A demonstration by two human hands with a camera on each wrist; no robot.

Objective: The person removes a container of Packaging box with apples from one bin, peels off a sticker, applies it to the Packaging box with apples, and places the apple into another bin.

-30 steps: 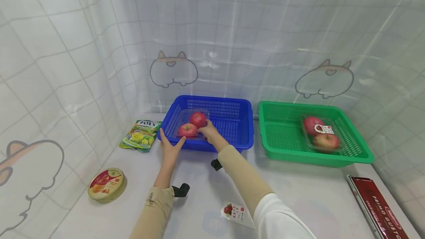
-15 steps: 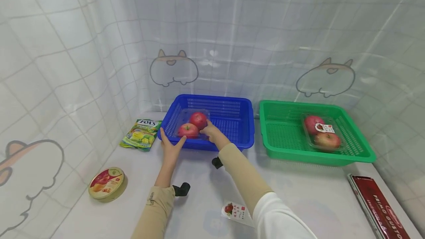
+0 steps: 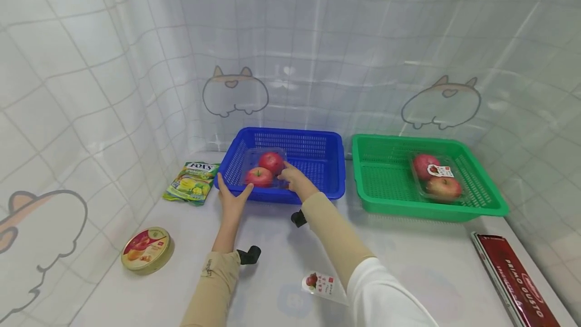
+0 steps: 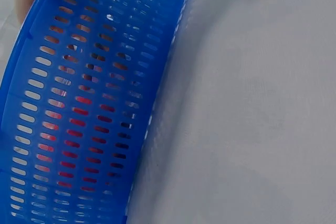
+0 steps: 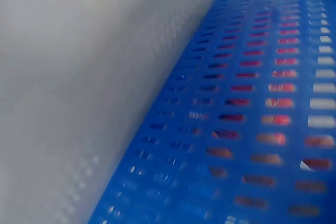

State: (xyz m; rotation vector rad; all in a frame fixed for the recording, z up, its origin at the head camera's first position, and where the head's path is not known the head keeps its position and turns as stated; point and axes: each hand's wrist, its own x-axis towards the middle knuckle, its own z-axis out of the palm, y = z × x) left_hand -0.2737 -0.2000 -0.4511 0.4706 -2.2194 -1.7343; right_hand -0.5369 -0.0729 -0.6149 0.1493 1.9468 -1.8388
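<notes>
White tabletop enclosed by a gridded curtain printed with cartoon animals. At centre far, a blue basket (image 3: 290, 165) holds a clear tray of two apples (image 3: 265, 169) in its left half; the tray's long axis runs from near-left to far-right. The left hand (image 3: 231, 198) rests against the basket's near-left corner, thumb and fingers spread along the wall and rim, gripping nothing so far as the head view shows. The right hand (image 3: 295, 181) reaches over the near rim with its fingers at the tray's right edge, beside the farther apple; whether they pinch the tray or only touch it cannot be told. The tray lies just left of the right fingertips and beyond the left hand, inside the wall; the right hand is the nearer. Both wrist views show only the slotted blue wall with red behind it. To the right stands a green basket (image 3: 386, 185) with a second apple tray (image 3: 438, 180). Candy bag (image 3: 191, 182), round tin (image 3: 146, 249), loose label (image 3: 323, 286) and red box (image 3: 517, 281) lie on the table.
</notes>
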